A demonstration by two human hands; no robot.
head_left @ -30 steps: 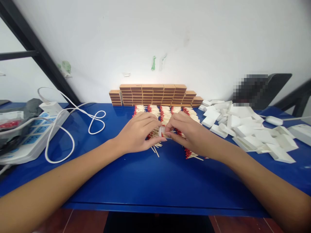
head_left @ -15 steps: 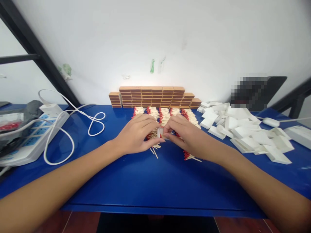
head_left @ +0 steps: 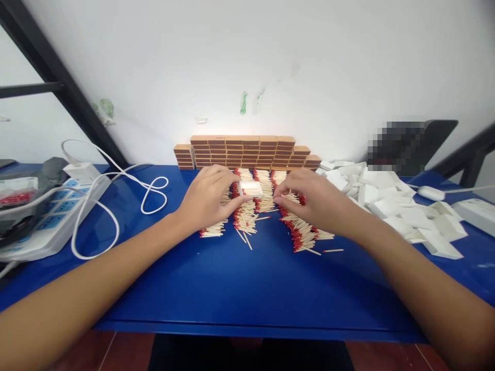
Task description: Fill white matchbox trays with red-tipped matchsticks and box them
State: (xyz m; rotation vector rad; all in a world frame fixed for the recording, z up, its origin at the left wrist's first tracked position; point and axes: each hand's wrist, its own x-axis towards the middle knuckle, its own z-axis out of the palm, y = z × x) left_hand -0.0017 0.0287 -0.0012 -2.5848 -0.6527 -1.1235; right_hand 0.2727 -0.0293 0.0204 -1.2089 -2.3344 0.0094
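Between its thumb and fingers, my left hand [head_left: 211, 198] grips a small white matchbox tray [head_left: 243, 184], tilted toward me, with several matches [head_left: 253, 190] lying inside. My right hand [head_left: 305, 198] is apart from the tray, over the right-hand rows of matches. Its thumb and index tips come together in a pinch; whether anything thin is between them is too small to make out. Red-headed matches [head_left: 264, 186] lie in several rows on the blue table [head_left: 247, 288] under and behind both hands, partly hidden by them.
Stacked brown matchboxes [head_left: 243, 152] line the wall. Loose white empty trays [head_left: 410, 206] are heaped at the right, near a white cable with a small box [head_left: 431, 194]. At the left lie a power strip [head_left: 54, 216] and a looped white cable [head_left: 116, 226].
My hands have moved apart, the right one drawing away from the tray to the right. My left hand has shifted left and turned the tray so its matches now show.
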